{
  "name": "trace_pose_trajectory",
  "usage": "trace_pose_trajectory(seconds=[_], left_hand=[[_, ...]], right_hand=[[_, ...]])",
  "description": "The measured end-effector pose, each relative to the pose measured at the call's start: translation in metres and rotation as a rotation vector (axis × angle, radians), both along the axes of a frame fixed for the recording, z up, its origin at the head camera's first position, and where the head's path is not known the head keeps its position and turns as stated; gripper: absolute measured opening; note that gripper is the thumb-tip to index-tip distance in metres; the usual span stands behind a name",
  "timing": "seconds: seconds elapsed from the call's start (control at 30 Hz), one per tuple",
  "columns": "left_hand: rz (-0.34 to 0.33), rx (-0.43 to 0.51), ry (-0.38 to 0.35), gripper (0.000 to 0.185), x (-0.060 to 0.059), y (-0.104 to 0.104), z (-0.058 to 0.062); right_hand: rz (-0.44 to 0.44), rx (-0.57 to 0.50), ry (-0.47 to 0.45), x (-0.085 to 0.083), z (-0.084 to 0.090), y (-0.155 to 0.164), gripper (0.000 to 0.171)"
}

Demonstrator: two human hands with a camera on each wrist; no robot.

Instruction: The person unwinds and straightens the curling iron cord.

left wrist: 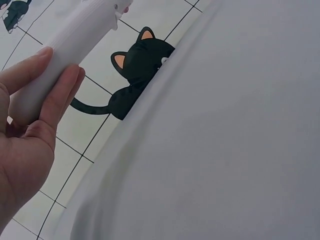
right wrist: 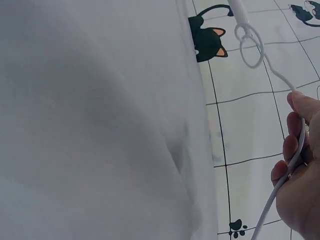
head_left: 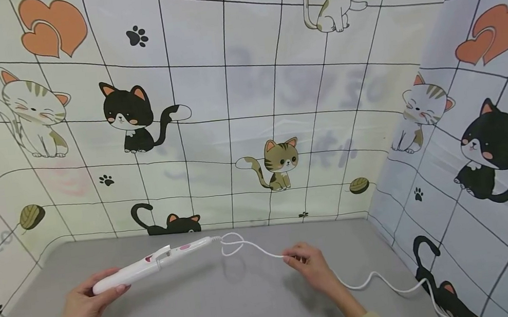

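A white curling iron (head_left: 153,263) with pink marks and a small raised lever is held above the grey table, tilted up toward the right. My left hand (head_left: 81,306) grips its thick rounded end between thumb and fingers; the left wrist view shows the white barrel (left wrist: 75,45) lying in that hand (left wrist: 30,145). From the thin end runs a white cord (head_left: 261,250), with a loose loop close to the iron. My right hand (head_left: 309,266) pinches the cord farther along. In the right wrist view the cord (right wrist: 280,75) passes under the thumb and across the curled fingers of this hand (right wrist: 302,165).
The grey cloth-covered table (head_left: 214,307) lies below both hands. Beyond my right hand the cord trails in waves (head_left: 398,288) toward the right edge. A white curtain (head_left: 210,96) printed with cats and grid lines stands at the back and both sides.
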State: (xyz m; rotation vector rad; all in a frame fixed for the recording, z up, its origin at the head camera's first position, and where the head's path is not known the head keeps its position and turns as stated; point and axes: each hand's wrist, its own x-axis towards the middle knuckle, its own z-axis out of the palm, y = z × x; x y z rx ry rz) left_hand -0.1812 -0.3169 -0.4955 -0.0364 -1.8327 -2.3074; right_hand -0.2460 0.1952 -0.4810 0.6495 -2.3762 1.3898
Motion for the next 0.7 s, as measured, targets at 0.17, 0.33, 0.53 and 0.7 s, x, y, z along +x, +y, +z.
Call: trace_pose_trajectory(seconds=[0.17,0.33,0.53,0.7], left_hand=[[0.037,-0.035,-0.020,0.043,-0.006,0.007,0.001],[0.048,0.005,-0.019,0.044,-0.010,0.016,0.005],[0.059,0.059,-0.014,0.045,-0.011,0.023,0.009],[0.077,0.120,-0.021,0.043,-0.012,0.019,0.006]], right_hand=[[0.090,-0.011,0.100,0.004,-0.008,-0.007,0.010],[0.166,0.030,0.125,0.007,-0.018,-0.017,0.010],[0.174,0.077,0.096,0.011,-0.017,-0.020,0.009],[0.172,0.036,0.114,0.009,-0.015,-0.012,0.009]])
